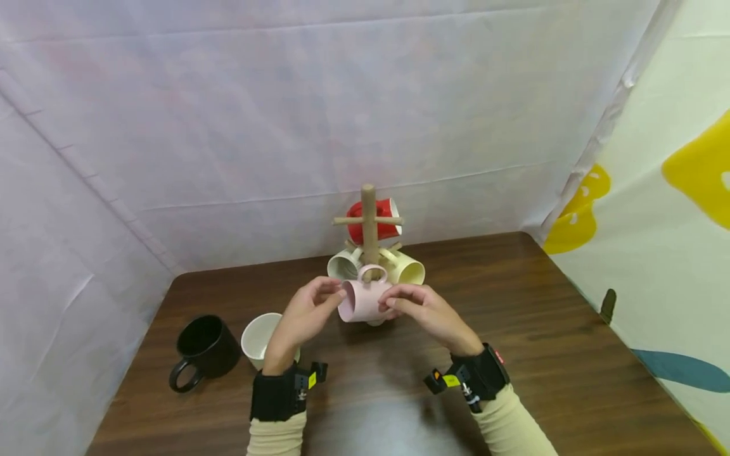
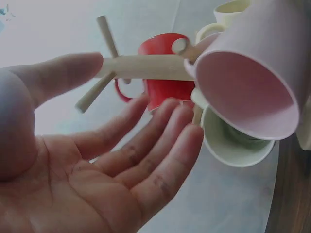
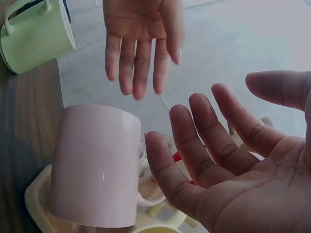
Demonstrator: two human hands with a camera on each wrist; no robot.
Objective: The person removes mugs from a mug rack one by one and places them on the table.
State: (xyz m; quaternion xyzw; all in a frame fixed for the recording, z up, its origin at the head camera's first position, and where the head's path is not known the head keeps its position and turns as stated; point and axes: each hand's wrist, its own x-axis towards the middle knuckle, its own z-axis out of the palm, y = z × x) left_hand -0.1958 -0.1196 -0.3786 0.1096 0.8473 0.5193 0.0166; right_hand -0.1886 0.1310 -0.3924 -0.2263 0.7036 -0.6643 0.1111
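A pink mug [image 1: 367, 303] hangs by its handle on a lower peg of a wooden mug tree [image 1: 369, 218], its mouth facing left. My left hand [image 1: 305, 316] is beside that mouth, thumb and fingers apart; in the left wrist view the hand [image 2: 126, 165] holds nothing. At the mug's other end is my right hand [image 1: 424, 310], with its relaxed fingers [image 3: 206, 167] spread in the right wrist view and nothing gripped. Whether the right fingertips touch the mug cannot be told. Behind it hang a red mug [image 1: 355, 231], a pale mug [image 1: 342, 266] and a cream mug [image 1: 412, 269].
A black mug [image 1: 213, 351] stands at the left of the brown table [image 1: 513, 316]. Next to it, partly behind my left wrist, is a ribbed light green mug [image 3: 41, 41] with a white inside. White cloth [image 1: 285, 126] hangs behind the table.
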